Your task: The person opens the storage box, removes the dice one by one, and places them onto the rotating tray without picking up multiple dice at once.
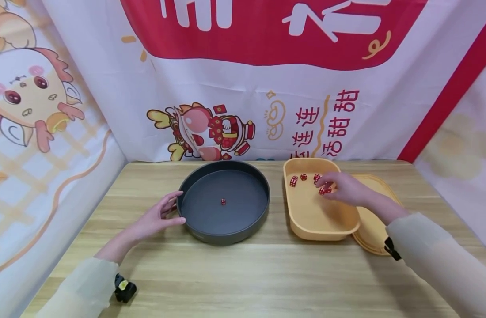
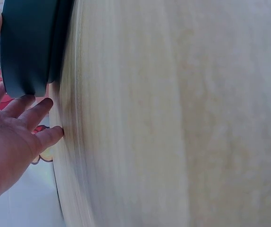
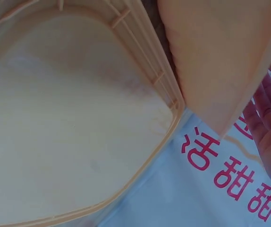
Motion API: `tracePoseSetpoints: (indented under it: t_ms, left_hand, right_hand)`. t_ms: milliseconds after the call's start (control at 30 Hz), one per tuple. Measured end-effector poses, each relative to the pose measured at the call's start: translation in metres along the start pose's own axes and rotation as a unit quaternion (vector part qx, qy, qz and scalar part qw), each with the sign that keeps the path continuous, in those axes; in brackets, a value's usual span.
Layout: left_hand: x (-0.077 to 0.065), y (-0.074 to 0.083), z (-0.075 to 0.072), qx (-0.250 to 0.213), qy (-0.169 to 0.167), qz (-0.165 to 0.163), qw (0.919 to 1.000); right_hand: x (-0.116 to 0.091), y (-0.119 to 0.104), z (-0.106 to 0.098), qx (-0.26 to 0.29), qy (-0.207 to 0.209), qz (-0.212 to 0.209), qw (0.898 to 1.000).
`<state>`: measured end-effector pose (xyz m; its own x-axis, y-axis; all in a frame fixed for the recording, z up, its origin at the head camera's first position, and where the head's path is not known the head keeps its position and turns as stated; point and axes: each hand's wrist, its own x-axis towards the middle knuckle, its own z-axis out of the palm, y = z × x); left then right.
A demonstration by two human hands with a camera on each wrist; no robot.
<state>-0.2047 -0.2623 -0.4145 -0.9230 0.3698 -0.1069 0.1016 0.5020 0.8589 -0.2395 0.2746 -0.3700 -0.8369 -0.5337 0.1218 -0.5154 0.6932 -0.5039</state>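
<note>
My left hand (image 1: 163, 215) rests at the left side of a round dark grey pan (image 1: 223, 239), fingers spread and touching its wall. In the left wrist view, the fingers of the left hand (image 2: 12, 127) lie along the pan's outer side. A single red die (image 1: 223, 201) sits on the pan's floor. Over the yellow-orange rectangular box (image 1: 312, 216) is my right hand (image 1: 346, 187), its thumb and fingers apart just above several red dice (image 1: 293, 181). Whether the fingertips touch a die is unclear. In the right wrist view, the box wall (image 3: 220, 56) hides the fingertips.
An orange lid (image 1: 376, 225) lies on the wooden table (image 1: 235, 278), partly under the box's right side. Printed cloth (image 1: 243, 106) hangs behind the table and along both sides. Black straps with small devices (image 1: 124, 289) are on the wrists.
</note>
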Motion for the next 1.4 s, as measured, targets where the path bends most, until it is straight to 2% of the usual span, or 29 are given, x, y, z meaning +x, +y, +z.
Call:
tracePoseSetpoints:
  t_ms: [300,600,900,1133,1400]
  left_hand:
    - [0.002,0.0,-0.001,0.005,-0.001,-0.003,1.0]
    - [0.004,-0.002,0.0,-0.002,-0.002,0.005,1.0]
    - [0.002,-0.001,0.0,-0.005,-0.002,0.002,1.0]
    - [0.002,0.0,0.0,-0.002,-0.003,-0.004,1.0]
    - [0.002,0.0,0.0,-0.004,-0.001,-0.006,1.0]
  right_hand:
    - [0.007,0.016,0.006,0.012,-0.008,-0.002,1.0]
    - [0.015,0.022,0.014,-0.041,-0.037,0.027,0.998]
    - [0.021,0.027,0.019,-0.071,-0.024,0.007,0.997]
    - [0.021,0.028,0.021,-0.1,-0.017,0.008,0.995]
    - [0.022,0.024,0.023,-0.085,-0.036,-0.007,0.996]
